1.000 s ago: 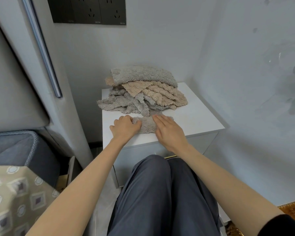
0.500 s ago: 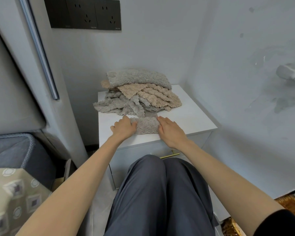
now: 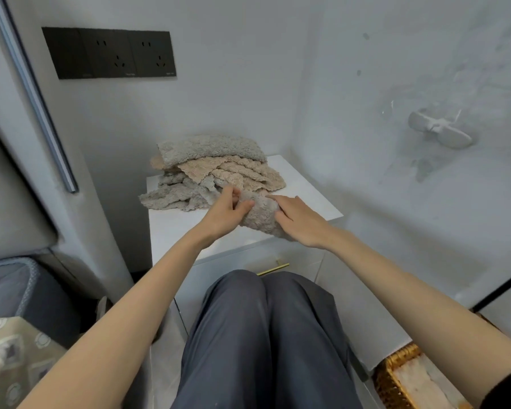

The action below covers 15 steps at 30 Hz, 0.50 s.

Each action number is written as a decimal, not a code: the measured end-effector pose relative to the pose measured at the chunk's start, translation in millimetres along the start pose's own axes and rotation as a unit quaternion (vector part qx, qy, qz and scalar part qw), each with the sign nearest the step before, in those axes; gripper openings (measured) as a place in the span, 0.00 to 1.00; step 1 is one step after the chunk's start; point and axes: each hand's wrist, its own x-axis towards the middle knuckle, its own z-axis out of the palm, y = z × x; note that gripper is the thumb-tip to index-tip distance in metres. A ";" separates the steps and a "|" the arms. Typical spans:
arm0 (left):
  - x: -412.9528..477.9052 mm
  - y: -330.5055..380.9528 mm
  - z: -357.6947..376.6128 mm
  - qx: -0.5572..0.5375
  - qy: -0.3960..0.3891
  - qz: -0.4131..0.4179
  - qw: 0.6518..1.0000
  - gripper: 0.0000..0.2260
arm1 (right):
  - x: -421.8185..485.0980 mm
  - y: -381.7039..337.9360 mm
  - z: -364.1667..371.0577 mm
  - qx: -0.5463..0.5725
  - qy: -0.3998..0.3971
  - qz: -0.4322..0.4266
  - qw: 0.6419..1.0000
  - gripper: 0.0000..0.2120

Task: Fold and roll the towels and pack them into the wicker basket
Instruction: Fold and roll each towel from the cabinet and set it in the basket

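A white cabinet (image 3: pixel 307 202) stands in the corner of a room with pale grey walls, and a thin gold handle (image 3: pixel 273 268) is on its front. A black row of wall sockets (image 3: pixel 109 53) is up at 11 o'clock. A white hook (image 3: pixel 440 132) sticks to the wall at 2 o'clock. A grey strip (image 3: pixel 33 93) runs down the wall at 10 o'clock. A cloth with square patterns (image 3: pixel 9 358) is low at 8 o'clock. The wicker basket (image 3: pixel 396 376) sits on the floor at 5 o'clock, well apart from the hands, and only a part of it shows. The person's knees in dark grey trousers (image 3: pixel 266 335) are at 6 o'clock. At the back of the cabinet top lies a messy pile of towels (image 3: pixel 216 172), grey ones and tan ones. Just in front of the pile, near the middle of the view, is the rolled grey towel (image 3: pixel 261 215), between the two hands. Its long way runs from about 11 o'clock to 5 o'clock. The far end touches the pile, and the near end points at the front edge of the cabinet. The left hand (image 3: pixel 224 212) pinches the far end of the roll between thumb and curled fingers. The right hand (image 3: pixel 300 221) lies on the other side of the roll, with its fingers straight and spread a little, pressing on it.
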 end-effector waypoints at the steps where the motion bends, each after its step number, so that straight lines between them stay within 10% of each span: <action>1: -1.3 5.1 7.3 0.000 -0.015 0.006 1.000 0.09 | -8.9 3.8 -6.1 0.002 -0.008 0.013 1.000 0.16; 15: -22.4 29.0 146.3 0.018 -0.113 0.047 0.992 0.11 | -152.3 78.5 -19.3 0.056 0.014 0.182 0.982 0.14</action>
